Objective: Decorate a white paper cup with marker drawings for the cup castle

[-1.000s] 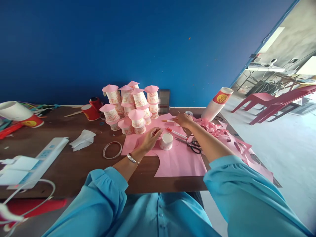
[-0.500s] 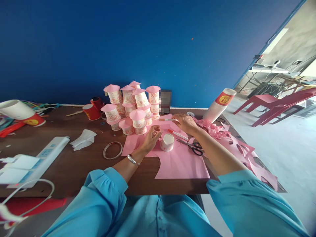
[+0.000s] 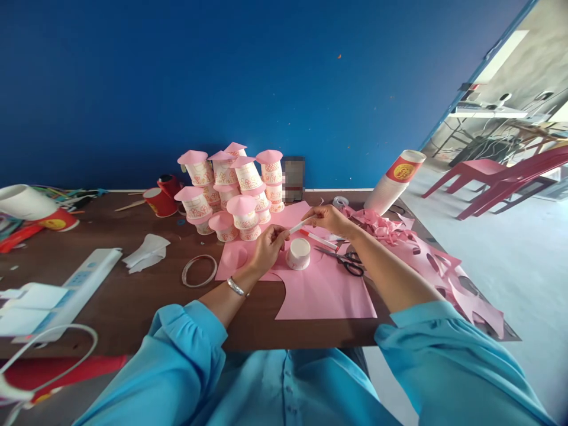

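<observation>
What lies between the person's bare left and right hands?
A slim white pen spans the gap from the left hand to the right hand, over the pink paper sheet, in the head view.

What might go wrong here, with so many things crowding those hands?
The left hand might bump the small white paper cup standing close by.
The right forearm could brush the black-handled metal scissors beside it.
The pink-roofed paper-cup towers stand closely packed, so one knock might topple several.
</observation>
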Demonstrator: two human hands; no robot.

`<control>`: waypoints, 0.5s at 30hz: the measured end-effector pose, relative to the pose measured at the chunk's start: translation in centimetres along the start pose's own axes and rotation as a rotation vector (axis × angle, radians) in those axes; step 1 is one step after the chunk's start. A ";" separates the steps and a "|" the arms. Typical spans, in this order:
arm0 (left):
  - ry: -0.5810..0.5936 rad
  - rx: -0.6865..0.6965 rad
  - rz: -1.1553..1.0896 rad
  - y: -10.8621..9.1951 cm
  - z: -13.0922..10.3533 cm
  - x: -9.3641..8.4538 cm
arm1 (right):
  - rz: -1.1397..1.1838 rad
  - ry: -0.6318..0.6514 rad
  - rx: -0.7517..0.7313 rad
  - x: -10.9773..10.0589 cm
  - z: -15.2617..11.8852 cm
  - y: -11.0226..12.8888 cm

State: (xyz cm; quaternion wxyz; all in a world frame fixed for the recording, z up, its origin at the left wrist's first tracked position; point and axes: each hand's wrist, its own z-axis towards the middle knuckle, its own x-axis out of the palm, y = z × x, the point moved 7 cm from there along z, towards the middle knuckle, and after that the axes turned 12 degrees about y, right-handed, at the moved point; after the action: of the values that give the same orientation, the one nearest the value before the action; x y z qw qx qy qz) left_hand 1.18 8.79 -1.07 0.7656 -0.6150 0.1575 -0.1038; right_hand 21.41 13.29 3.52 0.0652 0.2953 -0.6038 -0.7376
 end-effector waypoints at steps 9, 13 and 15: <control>0.000 0.054 0.179 -0.5 -1.0 -0.1 | 0.473 -0.510 -0.166 -7.6 -3.0 -0.1; 0.049 0.080 0.335 -0.2 -0.8 0.1 | 0.594 -0.585 -0.187 -8.1 -4.5 -0.6; 0.087 0.097 0.406 0.0 -0.6 0.2 | 0.643 -0.577 -0.169 -6.7 -4.6 -1.1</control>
State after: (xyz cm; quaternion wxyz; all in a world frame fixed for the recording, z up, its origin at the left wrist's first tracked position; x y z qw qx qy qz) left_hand 1.13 8.19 -1.23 0.7920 -0.5281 0.3058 0.0188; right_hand 29.57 12.70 4.48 0.1442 -0.1323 -0.5961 -0.7787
